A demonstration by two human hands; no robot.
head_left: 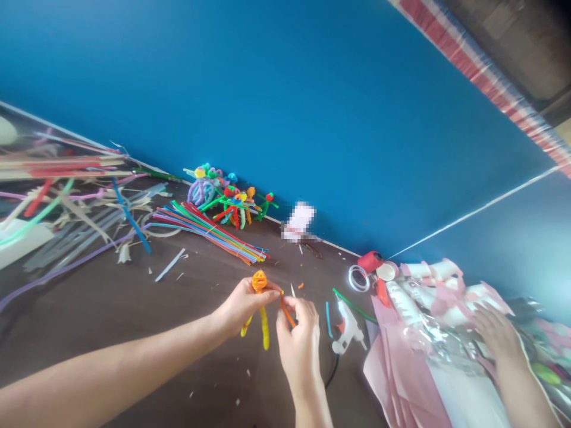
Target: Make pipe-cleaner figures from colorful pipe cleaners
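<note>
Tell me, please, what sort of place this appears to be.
It looks like a handicraft workspace, perhaps a small workshop: a bundle of coloured pipe cleaners and a white hot glue gun lie on the dark table, and the left hand holds an orange-headed pipe-cleaner figure.

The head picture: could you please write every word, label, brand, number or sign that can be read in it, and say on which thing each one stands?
No text can be read anywhere in this picture.
Pale item by the blue wall: pixelated, so any print is unreadable.
White glue gun: no marking can be made out.
Clear wrapping: too blurred to tell.
</note>
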